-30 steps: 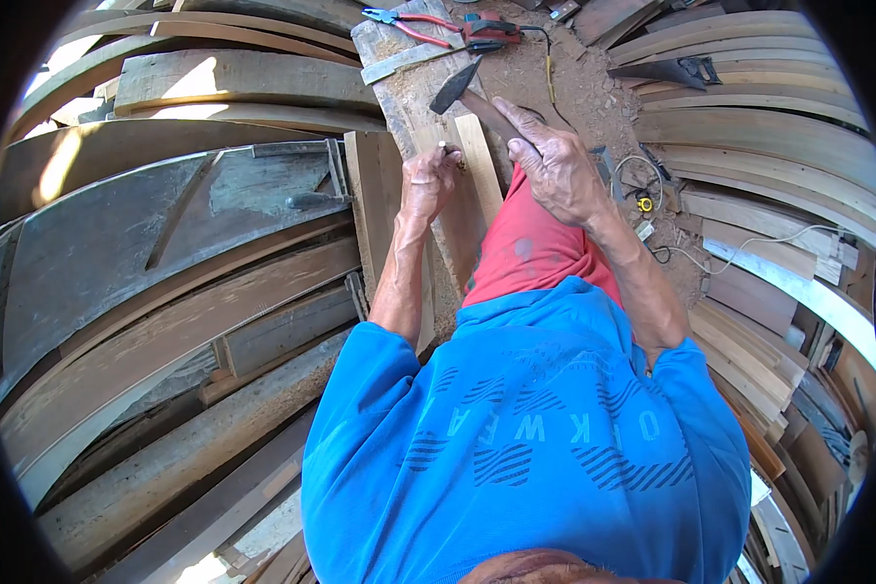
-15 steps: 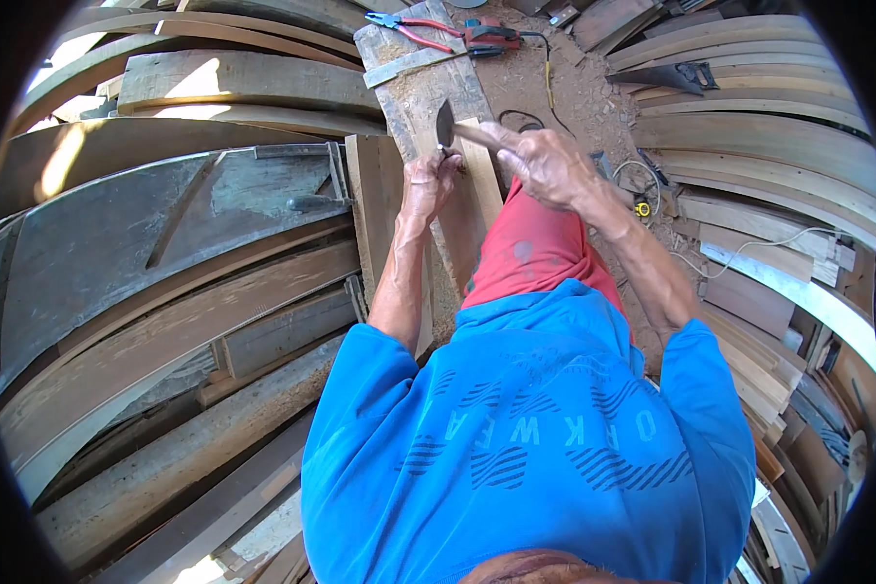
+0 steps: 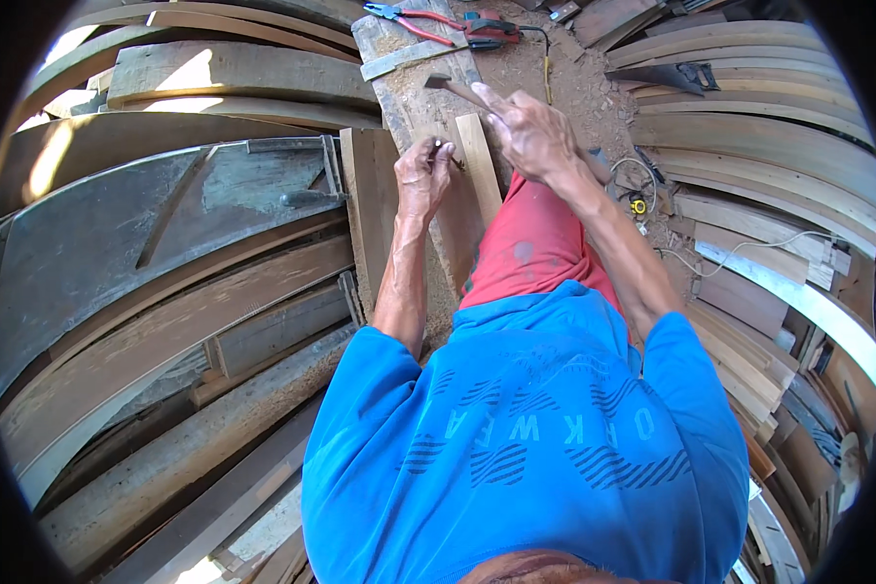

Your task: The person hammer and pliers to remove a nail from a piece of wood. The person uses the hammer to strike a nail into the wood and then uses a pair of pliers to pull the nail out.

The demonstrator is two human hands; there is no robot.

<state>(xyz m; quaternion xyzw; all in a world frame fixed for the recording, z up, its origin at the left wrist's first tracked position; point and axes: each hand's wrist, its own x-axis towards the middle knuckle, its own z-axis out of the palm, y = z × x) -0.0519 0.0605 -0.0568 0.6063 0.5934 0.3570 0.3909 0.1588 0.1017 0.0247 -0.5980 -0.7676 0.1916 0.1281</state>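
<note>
My right hand (image 3: 535, 136) is closed around the wooden handle of a hammer (image 3: 465, 92). The hammer's dark head is raised beyond my left hand, apart from it, over the worn plank bench. My left hand (image 3: 423, 177) is closed in a pinch just above the work; a small bright end shows between thumb and fingers, but the rest of what it grips is hidden. To the right of that hand lies a pale wooden piece (image 3: 479, 161), and to its left a wider board (image 3: 368, 195).
On the far end of the plank bench (image 3: 399, 105) lie pliers with red handles (image 3: 419, 21) and a corded red power tool (image 3: 492, 31). A handsaw (image 3: 667, 76) rests on stacked boards at right. A yellow tape measure (image 3: 638, 206) is on the ground. Stacked timber (image 3: 214, 292) fills the left side.
The hammer has moved up and away from my left hand, its head now tilted over the bench. My left hand has shifted slightly left and stays closed.
</note>
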